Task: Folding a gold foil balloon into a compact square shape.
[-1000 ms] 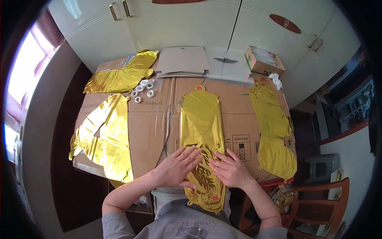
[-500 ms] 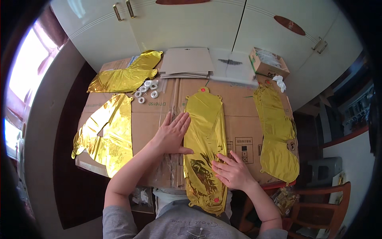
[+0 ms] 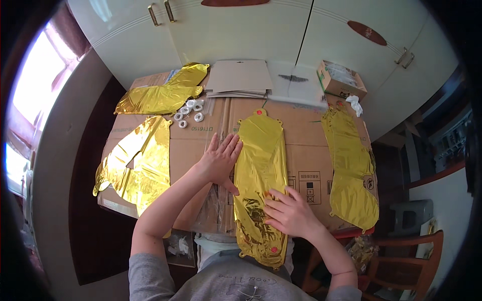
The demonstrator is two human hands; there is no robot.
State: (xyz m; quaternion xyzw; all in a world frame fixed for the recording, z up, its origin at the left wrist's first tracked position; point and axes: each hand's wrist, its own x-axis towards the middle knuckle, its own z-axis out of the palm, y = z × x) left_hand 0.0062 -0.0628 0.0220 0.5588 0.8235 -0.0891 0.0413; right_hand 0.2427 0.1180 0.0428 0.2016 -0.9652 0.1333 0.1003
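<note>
The gold foil balloon (image 3: 261, 180) lay flat on the cardboard sheet (image 3: 201, 145), its lower end hanging over the edge. Left hand (image 3: 221, 160) and right hand (image 3: 288, 213) pressed it, fingers spread, gripping nothing. The open carton's (image 3: 340, 80) contents were unclear.

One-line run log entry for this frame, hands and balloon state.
left hand: flat, at left edge of middle gold foil balloon | right hand: pressing its lower part | balloon: deflated, on cardboard sheet

Shiny gold foil balloon (image 3: 261, 165) with small red dots at both ends lies on plain brown cardboard (image 3: 201, 145), near white tape rolls (image 3: 190, 113) and cream cupboard doors (image 3: 236, 30).
</note>
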